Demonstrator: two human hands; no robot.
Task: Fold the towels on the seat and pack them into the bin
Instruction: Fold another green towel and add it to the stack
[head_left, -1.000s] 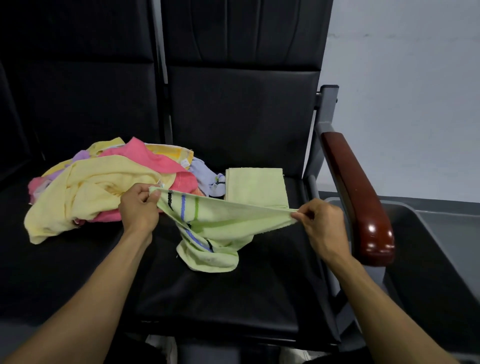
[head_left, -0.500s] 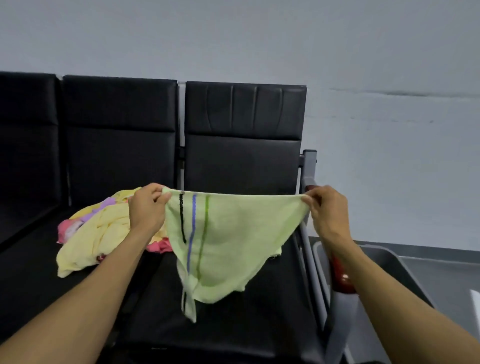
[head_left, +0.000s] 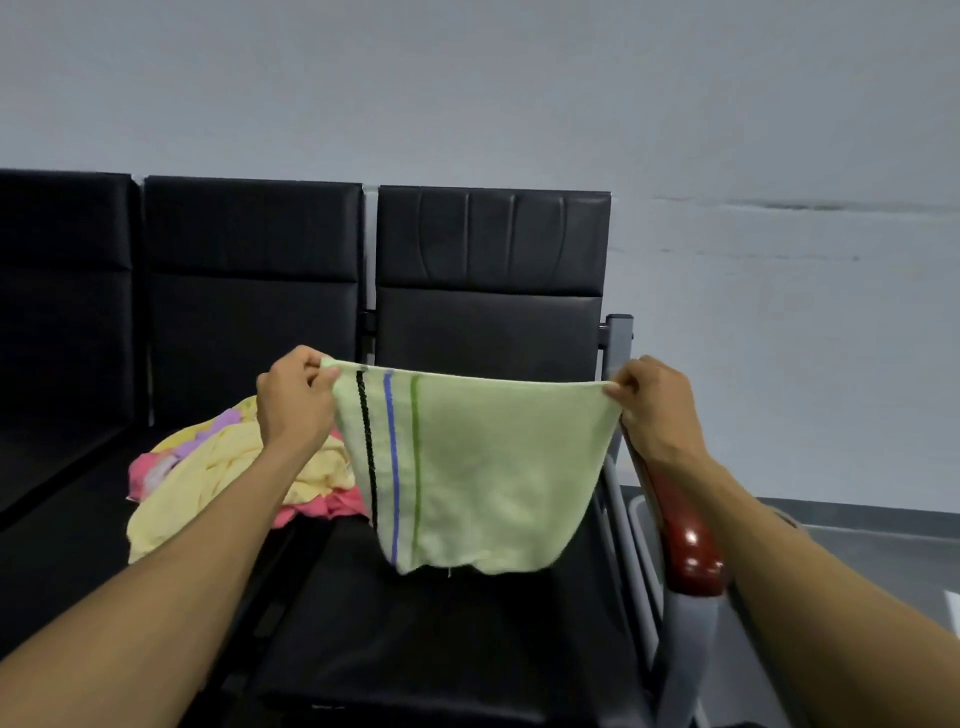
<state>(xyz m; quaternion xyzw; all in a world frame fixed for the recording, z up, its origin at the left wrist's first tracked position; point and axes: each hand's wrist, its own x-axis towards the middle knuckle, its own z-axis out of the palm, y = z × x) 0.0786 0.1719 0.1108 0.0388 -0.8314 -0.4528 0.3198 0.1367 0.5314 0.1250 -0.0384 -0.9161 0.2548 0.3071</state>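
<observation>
A light green towel (head_left: 483, 467) with black, blue and green stripes near its left edge hangs spread in the air above the black seat (head_left: 447, 639). My left hand (head_left: 293, 402) pinches its top left corner and my right hand (head_left: 657, 408) pinches its top right corner. The top edge is stretched taut between them and the lower edge hangs free. A heap of yellow, pink and purple towels (head_left: 208, 478) lies on the seat to the left, behind my left forearm. The folded towel seen earlier is hidden behind the hanging one.
Black padded seats with backrests run along a grey wall. A red-brown wooden armrest (head_left: 685, 535) on a grey metal frame stands at the right of the seat. Beyond it, a sliver of the grey bin's rim (head_left: 636, 512) shows.
Both hands lifted the green towel off the seat and drew it out flat. It now hangs more evenly than half a second ago. The view tilted up.
</observation>
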